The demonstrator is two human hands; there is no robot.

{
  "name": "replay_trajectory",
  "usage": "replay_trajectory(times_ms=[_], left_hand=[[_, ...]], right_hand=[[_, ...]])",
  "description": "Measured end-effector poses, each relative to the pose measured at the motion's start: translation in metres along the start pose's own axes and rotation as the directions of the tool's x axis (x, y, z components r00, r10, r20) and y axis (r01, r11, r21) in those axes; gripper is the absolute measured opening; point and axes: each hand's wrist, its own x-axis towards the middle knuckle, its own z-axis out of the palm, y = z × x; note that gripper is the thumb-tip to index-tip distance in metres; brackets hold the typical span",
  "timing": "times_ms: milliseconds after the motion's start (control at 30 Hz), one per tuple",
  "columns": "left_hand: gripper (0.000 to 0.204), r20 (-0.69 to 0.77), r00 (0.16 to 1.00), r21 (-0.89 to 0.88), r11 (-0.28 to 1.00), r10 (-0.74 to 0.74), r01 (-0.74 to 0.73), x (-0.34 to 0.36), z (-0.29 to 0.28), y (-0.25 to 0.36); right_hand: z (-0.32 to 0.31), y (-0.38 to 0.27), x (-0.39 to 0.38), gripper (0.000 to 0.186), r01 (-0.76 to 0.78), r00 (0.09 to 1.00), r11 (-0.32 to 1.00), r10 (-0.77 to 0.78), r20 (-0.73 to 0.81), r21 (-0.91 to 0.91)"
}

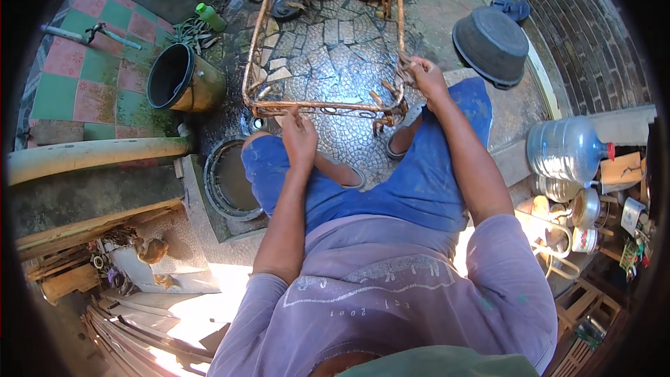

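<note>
Head view, left hand (299, 136) curled on the near bar of a rusty metal frame (342, 106), right hand (426, 78) closed on a crumpled rag (404, 70) at its right side, frame ahead over wet paving (321, 73), purple shirt (391, 307) bearing faded lettering.

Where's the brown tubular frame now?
In the head view, the brown tubular frame is upper centre, right of the bucket, left hand at its near bar.

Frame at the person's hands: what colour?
The frame is coppery brown; the head view shows it best.
</note>
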Motion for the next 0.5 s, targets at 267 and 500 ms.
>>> replay_trajectory(times_ms=[267,500], left_hand=[[0.039,0.125,0.992,-0.072,0.997,-0.019,0.028,-0.018,0.019,-0.042],[0.034,0.195,0.975,-0.057,0.991,-0.111,0.124,-0.014,0.022,-0.055]], right_hand=[[0.008,0.004,0.006,0.035,-0.081,0.996,0.994,0.078,0.046,0.067],[0.009,0.011,0.015,0.036,-0.029,1.0,0.996,0.029,-0.006,-0.079]])
